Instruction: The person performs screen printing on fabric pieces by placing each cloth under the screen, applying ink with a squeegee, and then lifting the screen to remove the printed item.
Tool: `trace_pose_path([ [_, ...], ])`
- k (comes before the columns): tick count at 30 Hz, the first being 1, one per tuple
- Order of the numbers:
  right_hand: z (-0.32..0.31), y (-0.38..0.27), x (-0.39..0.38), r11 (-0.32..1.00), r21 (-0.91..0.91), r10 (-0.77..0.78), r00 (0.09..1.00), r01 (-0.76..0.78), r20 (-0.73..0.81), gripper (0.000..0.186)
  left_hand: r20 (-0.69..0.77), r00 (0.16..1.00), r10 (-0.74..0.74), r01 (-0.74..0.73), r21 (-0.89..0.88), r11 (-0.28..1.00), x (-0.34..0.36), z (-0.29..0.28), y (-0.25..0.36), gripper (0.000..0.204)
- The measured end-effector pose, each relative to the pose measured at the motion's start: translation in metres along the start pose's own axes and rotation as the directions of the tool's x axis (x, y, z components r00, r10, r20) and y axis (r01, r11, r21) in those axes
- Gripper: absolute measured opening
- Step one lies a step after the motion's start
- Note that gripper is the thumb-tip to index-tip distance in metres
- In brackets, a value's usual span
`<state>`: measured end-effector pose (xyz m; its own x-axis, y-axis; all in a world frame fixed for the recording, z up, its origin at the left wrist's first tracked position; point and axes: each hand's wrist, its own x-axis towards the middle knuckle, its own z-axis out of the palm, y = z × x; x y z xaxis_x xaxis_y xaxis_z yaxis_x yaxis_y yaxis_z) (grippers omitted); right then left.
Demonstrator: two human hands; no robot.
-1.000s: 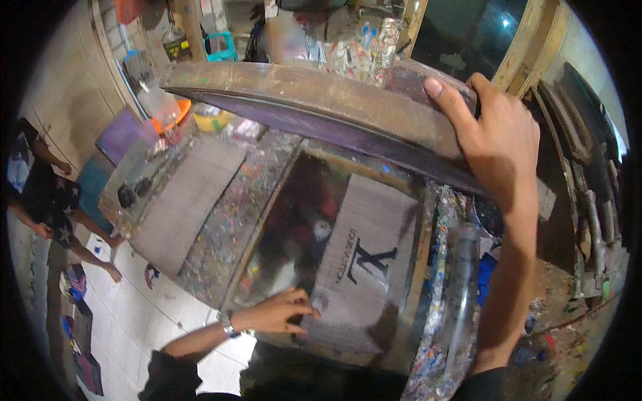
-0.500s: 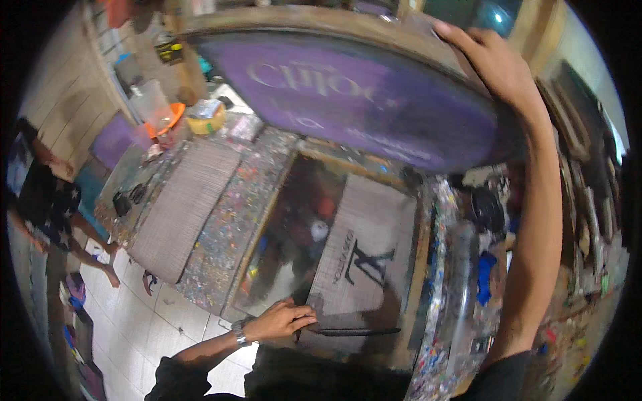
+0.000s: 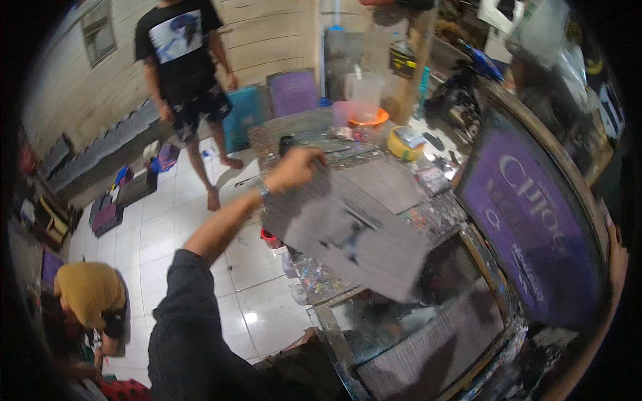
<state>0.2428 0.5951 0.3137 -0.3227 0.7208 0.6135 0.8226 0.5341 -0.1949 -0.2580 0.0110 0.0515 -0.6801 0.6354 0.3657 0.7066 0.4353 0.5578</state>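
Head: left grip (image 3: 292, 170) pinches grey sheet (image 3: 344, 234).

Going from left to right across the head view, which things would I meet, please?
Person in mustard top, standing person in black T-shirt, left hand (gripping printed grey sheet), translucent pitcher, yellow tub, framed purple screen, right hand.

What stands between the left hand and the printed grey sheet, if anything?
Nothing visible: the left hand pinches the printed grey sheet directly at one end. The purple screen, with the right hand at its edge, stands apart, off to the right.
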Motion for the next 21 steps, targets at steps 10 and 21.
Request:
trace_pose_path([
  [10, -0.044, -0.101, -0.05, 0.985, -0.032, -0.162, 0.97, 0.171, 0.18, 0.076, 0.643, 0.451, 0.62, -0.765, -0.079, 0.639, -0.177, 0.181, 0.227, 0.082],
  [21, -0.064, -0.11, -0.144, 0.98, -0.029, -0.193, 0.975, 0.198, 0.107, 0.069, 0.673, 0.315, 0.669, -0.758, -0.245, 0.604, -0.231, 0.21, 0.237, 0.078],
])
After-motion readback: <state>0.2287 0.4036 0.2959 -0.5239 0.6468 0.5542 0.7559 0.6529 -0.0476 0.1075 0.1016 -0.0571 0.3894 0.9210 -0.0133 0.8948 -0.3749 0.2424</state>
